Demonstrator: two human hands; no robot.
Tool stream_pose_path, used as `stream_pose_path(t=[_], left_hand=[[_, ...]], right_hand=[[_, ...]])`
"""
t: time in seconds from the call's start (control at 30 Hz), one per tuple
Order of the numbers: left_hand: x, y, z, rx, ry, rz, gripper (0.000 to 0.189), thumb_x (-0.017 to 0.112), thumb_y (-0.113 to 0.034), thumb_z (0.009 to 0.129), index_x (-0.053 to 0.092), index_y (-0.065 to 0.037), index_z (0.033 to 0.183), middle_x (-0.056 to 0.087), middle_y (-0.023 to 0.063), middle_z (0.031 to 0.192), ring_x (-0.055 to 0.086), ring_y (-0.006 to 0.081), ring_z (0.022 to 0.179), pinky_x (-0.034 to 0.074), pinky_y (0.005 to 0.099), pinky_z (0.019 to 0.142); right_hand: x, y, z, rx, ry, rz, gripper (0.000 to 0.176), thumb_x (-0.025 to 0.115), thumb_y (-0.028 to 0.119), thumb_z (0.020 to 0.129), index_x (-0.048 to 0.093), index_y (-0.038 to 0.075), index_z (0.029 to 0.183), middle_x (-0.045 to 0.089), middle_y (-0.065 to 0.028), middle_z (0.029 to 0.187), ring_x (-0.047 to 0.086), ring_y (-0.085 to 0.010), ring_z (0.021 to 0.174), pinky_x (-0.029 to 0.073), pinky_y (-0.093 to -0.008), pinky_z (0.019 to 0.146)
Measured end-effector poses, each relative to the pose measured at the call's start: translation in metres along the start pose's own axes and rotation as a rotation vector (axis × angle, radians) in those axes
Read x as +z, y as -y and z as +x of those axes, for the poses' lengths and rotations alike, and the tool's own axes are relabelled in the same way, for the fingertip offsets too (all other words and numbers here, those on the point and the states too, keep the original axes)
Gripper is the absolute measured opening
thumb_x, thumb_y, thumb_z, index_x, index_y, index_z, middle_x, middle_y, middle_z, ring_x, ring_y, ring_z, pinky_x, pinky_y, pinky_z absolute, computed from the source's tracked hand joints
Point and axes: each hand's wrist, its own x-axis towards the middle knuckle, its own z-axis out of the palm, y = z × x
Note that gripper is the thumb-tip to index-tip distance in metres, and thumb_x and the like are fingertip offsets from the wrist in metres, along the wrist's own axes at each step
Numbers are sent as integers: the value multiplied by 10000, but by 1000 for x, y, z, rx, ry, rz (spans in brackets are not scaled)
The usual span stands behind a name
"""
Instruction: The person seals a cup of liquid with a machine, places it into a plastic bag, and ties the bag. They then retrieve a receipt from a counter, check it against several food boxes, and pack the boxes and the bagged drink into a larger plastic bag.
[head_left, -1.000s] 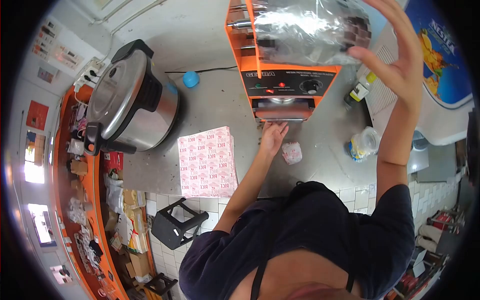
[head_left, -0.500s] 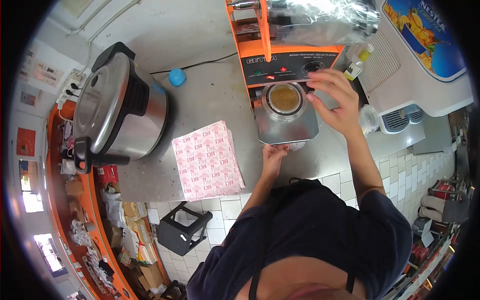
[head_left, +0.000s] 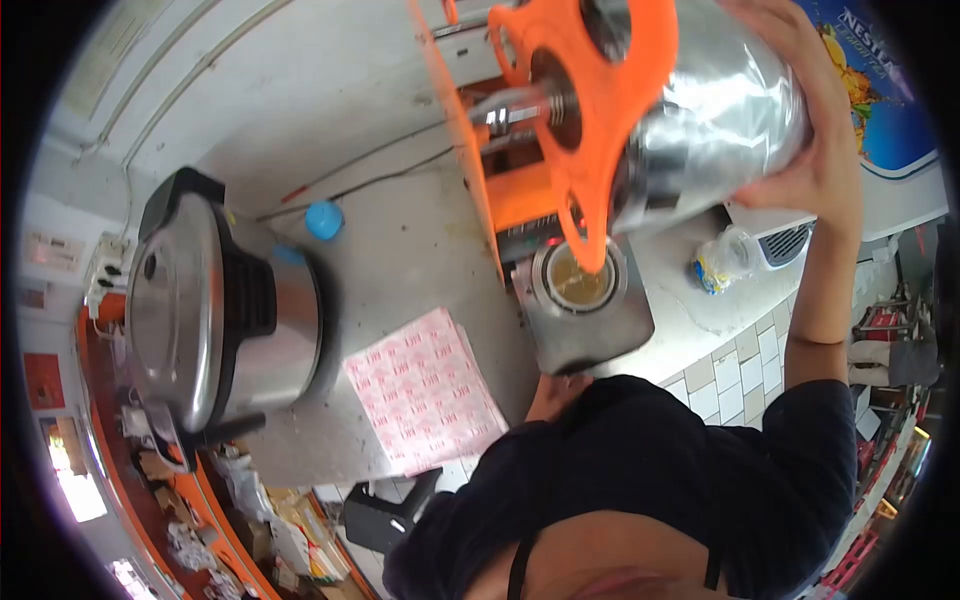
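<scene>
An orange cup sealing machine point(head_left: 525, 195) stands on the steel counter, a roll of clear plastic film point(head_left: 710, 120) mounted at its top. My right hand point(head_left: 825, 160) is wrapped round the roll's right end, fingers over the top and thumb underneath. Below, a cup with a brownish-yellow drink point(head_left: 578, 282) sits in the round holder of the metal tray point(head_left: 600, 340). The machine's orange side bracket partly overlaps the cup. At the tray's front edge, my left hand point(head_left: 558, 393) is curled, partly hidden by my dark shirt.
Left on the steel counter point(head_left: 385, 260) stands a large pressure cooker point(head_left: 225, 310). A stack of pink-printed paper point(head_left: 425, 390) and a blue ball-like object point(head_left: 324, 219) lie nearby. A clear plastic bag point(head_left: 728, 260) is at the right, and a black stool point(head_left: 385, 515) stands below.
My right hand has gone from beside the control panel up to the film roll. The view has shifted, bringing the roll and orange bracket closer. My left hand stays at the tray's front edge.
</scene>
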Motion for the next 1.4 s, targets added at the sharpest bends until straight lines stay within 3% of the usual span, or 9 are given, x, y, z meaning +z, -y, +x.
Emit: stream_pose_path(t=[0.13, 0.3, 0.37, 0.43, 0.5, 0.57, 0.7, 0.87, 1.4], left_hand=[[-5, 14, 19, 89, 88, 198, 494, 676, -91, 761, 438, 0, 1184, 533, 100, 1153, 504, 200, 1080, 356, 316, 937], [-17, 35, 15, -172, 51, 218, 492, 656, -78, 766, 436, 6, 1198, 522, 141, 1155, 501, 244, 1078, 375, 346, 941], [-37, 49, 32, -173, 113, 96, 501, 655, -81, 773, 426, 3, 1210, 520, 119, 1165, 504, 206, 1070, 365, 323, 938], [-54, 25, 19, -250, 165, 202, 489, 622, -119, 805, 406, -5, 1229, 507, 111, 1183, 500, 198, 1077, 372, 316, 932], [-42, 0, 42, -230, 94, 6, 467, 538, -214, 861, 379, -16, 1252, 489, 114, 1202, 501, 223, 1080, 400, 333, 921], [-27, 0, 57, -105, -42, -333, 470, 449, -305, 896, 366, -19, 1260, 487, 115, 1202, 516, 246, 1060, 426, 356, 908], [-38, 41, 120, 39, 205, -827, 481, 391, -332, 908, 356, -6, 1260, 492, 122, 1198, 517, 244, 1056, 434, 370, 904], [-31, -13, 115, 152, 349, -681, 457, 367, -298, 910, 340, -20, 1271, 474, 133, 1211, 457, 244, 1121, 390, 359, 941], [-33, -13, 141, 278, 185, -660, 382, 476, -198, 860, 406, -128, 1230, 492, 72, 1165, 489, 181, 1037, 445, 303, 858]], right_hand=[[6, -18, -9, 18, -51, -174, 783, 829, 393, 452, 559, 18, 1084, 513, -185, 1092, 498, -319, 1009, 406, -389, 836], [1, -9, 12, 849, -49, 207, 594, 780, 316, 590, 580, 2, 1053, 524, -188, 1103, 531, -283, 984, 428, -359, 838], [17, -73, -24, 541, -33, 7, 549, 759, 283, 623, 579, -5, 1055, 529, -163, 1128, 539, -251, 995, 433, -341, 832], [61, -129, -37, -430, -1000, 234, 399, 687, 261, 712, 605, 28, 1025, 546, -160, 1124, 543, -240, 996, 438, -325, 811], [51, -2, -18, -40, -809, -129, 339, 582, 272, 801, 591, 78, 1079, 547, -166, 1130, 538, -268, 1008, 440, -367, 828], [34, 20, -57, 12, -536, -264, 943, 769, 504, 562, 381, 13, 1268, 370, -221, 1301, 360, -394, 1203, 276, -495, 994], [126, 72, -138, 330, -102, 0, 457, 674, 366, 687, 586, 61, 1015, 564, -84, 908, 516, -263, 825, 359, -355, 727], [182, 83, -159, 541, 187, -83, 527, 711, 462, 609, 605, 107, 983, 471, -150, 1112, 474, -307, 940, 351, -403, 813], [212, 73, -188, 287, -474, 566, 876, 796, 192, 573, 306, 129, 1297, 385, -193, 1267, 388, -351, 1185, 356, -426, 948]])
